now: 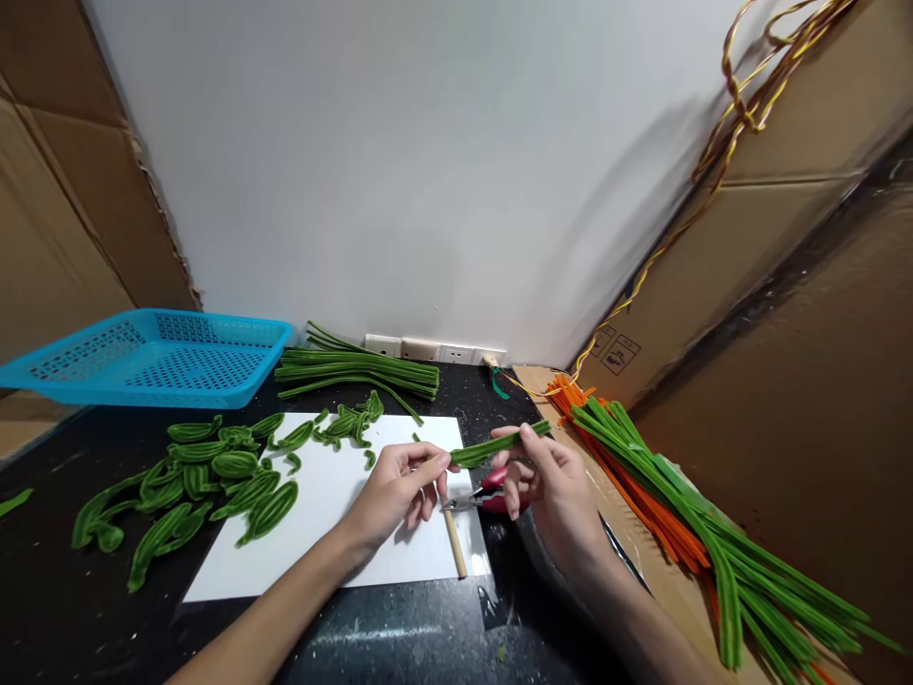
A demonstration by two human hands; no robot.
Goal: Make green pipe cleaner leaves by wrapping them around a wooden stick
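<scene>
A short strip of dark green pipe cleaners point(492, 449) is stretched between my two hands. My left hand point(399, 485) pinches its left end between thumb and fingertips. Toward the other end, my right hand point(554, 485) grips it with thumb and index finger. Beneath the hands lie pliers with red handles point(492, 479), partly hidden by my right fingers. A thin wooden stick point(455, 544) rests on the white sheet point(335, 561) below my left fingers. Several leaf shapes of coiled green pipe cleaner point(235, 464) are heaped on the left, partly on the sheet.
A blue perforated basket point(267, 357) stands at the back left. Behind the sheet lies a bundle of dark green pipe cleaners point(357, 374), near wall sockets point(420, 350). Bright green stems point(685, 514) and orange ones point(642, 504) lie on cardboard at right. Yellow twisted wire point(656, 252) hangs down there.
</scene>
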